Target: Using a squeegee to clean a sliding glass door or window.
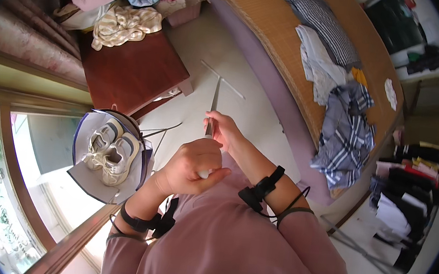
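Both of my hands grip one long-handled floor tool, which has a thin metal pole and a T-shaped head lying on the floor; it looks like a floor squeegee or broom. My left hand is wrapped around the white grip at the pole's near end. Farther down the shaft, my right hand is closed around the metal part. The head rests on the pale floor between a dark red wooden cabinet and the bed.
White sneakers sit in a blue-edged white holder at left, near the window. Along the right runs the bed, with a striped pillow and a plaid shirt. A clothes rack stands beyond.
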Motion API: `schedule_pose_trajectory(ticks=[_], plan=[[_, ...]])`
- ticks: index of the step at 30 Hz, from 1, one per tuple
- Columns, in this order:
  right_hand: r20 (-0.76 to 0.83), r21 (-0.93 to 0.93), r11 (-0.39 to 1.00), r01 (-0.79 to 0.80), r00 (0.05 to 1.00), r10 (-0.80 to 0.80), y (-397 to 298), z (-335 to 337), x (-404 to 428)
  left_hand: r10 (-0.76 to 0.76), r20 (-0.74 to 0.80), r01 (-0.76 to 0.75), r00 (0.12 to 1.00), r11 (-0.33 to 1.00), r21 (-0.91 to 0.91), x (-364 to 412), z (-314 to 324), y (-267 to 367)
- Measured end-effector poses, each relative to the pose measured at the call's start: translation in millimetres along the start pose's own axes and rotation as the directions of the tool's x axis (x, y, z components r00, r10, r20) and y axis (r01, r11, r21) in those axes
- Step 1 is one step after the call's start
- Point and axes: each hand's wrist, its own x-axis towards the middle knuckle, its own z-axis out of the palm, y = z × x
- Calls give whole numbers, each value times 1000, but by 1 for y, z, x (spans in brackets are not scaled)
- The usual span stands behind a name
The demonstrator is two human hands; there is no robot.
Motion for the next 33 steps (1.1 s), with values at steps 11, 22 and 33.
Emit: schedule_pose_trajectory(ticks=[11, 22, 33], plan=[[87, -552, 824, 129, 992, -97, -132, 38, 167, -199, -308, 308, 930, 879, 364, 103, -33, -108], [118, -539, 842, -25, 987, 105, -218, 43, 313, 71, -554, 224, 830, 867, 446, 217, -50, -252], [128, -792, 610, 39, 986, 104, -201, 24, 237, -8, -575, 202, 818, 941, 273, 190, -22, -190]])
